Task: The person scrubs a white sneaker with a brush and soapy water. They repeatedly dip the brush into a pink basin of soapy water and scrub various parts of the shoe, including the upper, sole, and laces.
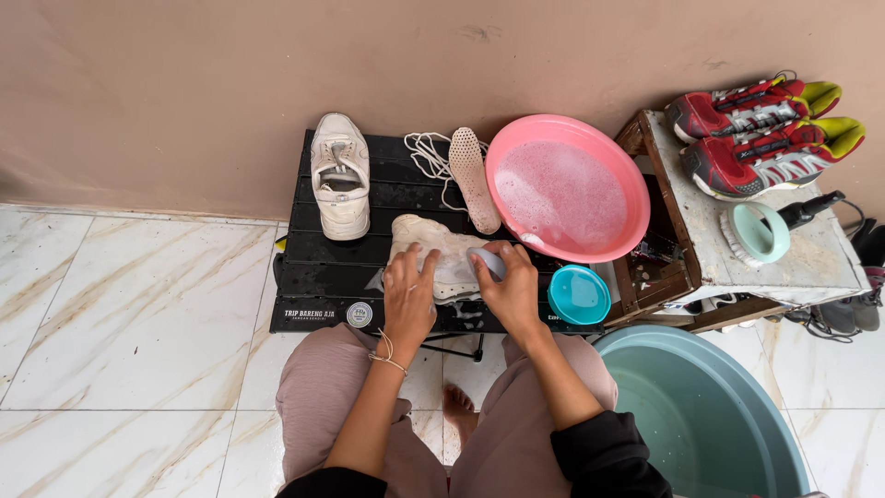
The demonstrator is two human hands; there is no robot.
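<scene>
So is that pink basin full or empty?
Partly full: the pink basin on the black table holds foamy, soapy water across its bottom.

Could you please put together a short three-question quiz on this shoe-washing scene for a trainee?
1. True or false: the left hand presses on the white shoe lying on the black slatted table.
2. Which thing lies between the upright white sneaker and the pink basin? A) a red shoe B) an insole C) a brush
3. What fills the pink basin?

Key
1. True.
2. B.
3. Soapy, foamy water.
</scene>
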